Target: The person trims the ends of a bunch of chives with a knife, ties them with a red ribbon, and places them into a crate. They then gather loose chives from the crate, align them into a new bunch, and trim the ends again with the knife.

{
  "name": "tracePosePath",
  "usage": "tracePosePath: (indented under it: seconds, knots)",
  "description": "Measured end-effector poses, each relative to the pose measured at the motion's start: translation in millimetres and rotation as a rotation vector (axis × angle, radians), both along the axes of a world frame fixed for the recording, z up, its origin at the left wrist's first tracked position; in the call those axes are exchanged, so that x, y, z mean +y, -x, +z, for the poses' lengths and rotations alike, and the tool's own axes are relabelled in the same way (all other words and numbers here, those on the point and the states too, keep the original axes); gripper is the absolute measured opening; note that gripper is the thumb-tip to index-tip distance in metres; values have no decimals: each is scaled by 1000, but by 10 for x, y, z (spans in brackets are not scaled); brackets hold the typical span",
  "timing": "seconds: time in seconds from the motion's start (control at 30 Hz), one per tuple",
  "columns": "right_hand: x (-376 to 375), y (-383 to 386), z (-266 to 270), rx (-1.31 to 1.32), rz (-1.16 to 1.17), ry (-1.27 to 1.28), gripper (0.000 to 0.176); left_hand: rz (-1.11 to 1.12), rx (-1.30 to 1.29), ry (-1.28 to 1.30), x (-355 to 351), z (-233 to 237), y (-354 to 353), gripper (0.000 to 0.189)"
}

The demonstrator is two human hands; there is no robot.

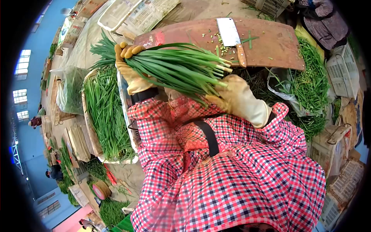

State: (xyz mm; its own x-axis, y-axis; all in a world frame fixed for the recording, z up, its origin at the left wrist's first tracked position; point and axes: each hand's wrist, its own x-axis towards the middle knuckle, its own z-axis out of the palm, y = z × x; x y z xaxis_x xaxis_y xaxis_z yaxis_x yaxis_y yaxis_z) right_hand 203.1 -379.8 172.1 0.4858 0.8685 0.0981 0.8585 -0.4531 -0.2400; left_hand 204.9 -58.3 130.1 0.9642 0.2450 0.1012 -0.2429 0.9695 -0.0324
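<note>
A thick bunch of garlic chives [174, 65], long flat green leaves with pale cut stalk ends, lies across the front of my body. My left hand [130, 65], in a tan work glove, is wrapped around its leafy end. Against the stalk end at the right, my right hand [235, 96] in a matching glove is closed, part of its fingers hidden by the bunch. Just beyond the stalks, a cleaver [229, 33] with a wooden handle rests flat on the reddish-brown board [181, 34], among small chopped stalk bits.
A white crate [89, 127] full of long greens stands at my left. On the right, loose cut greens [309, 81] are heaped beside clear plastic. Other crates [344, 71] and a plastic bag [73, 91] stand around. Far left, people [55, 172] are among more greens.
</note>
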Motion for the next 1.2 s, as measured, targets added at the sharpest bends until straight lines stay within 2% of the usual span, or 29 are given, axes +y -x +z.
tracePosePath:
  seconds: [0.07,0.13,0.17,0.23,0.27,0.33,0.4,0.47,0.5,0.6,0.63,0.67,0.77,0.87,0.97,1.1,1.2]
  knots:
    - [-86,83,8,26,14,233,33,-41,-70,38,-17,56,1,20]
    - [-390,82,-53,-7,125,77,22,5,-104,39,-10,64,-4,19]
    - [-547,37,-149,-134,37,-209,17,8,-122,59,-8,78,6,19]
    - [-585,-59,-3,-62,-103,-507,24,-18,-110,95,-25,145,29,18]
    - [-502,-174,320,122,-148,-521,32,-32,-114,92,-16,141,24,18]
    - [-233,-318,536,277,-95,-597,33,-62,-129,86,0,117,-20,17]
    - [-123,-423,529,220,-13,-470,35,-83,-197,86,-20,95,-43,25]
    - [-82,-478,374,-51,95,-142,37,-62,-217,77,-52,100,-36,25]
    - [-136,-438,261,-102,84,-181,33,-63,-229,88,-18,72,-24,25]
    - [-399,-358,260,142,74,-225,23,-27,-203,115,11,58,62,25]
    - [-509,-346,195,160,65,-159,17,-16,-188,124,20,60,93,25]
    - [-614,-366,194,202,0,167,21,-7,-175,103,48,53,107,22]
    - [-729,-300,237,59,-42,-125,40,11,-122,63,146,1,104,17]
    - [-306,-248,673,-163,78,-360,45,6,-141,59,96,17,62,18]
    - [52,-224,590,-395,191,-310,44,10,-138,53,28,16,22,19]
    - [202,-319,384,-350,328,-436,34,24,-134,42,-11,-9,26,20]
    - [184,-386,313,-300,312,-473,31,36,-72,104,-50,17,72,20]
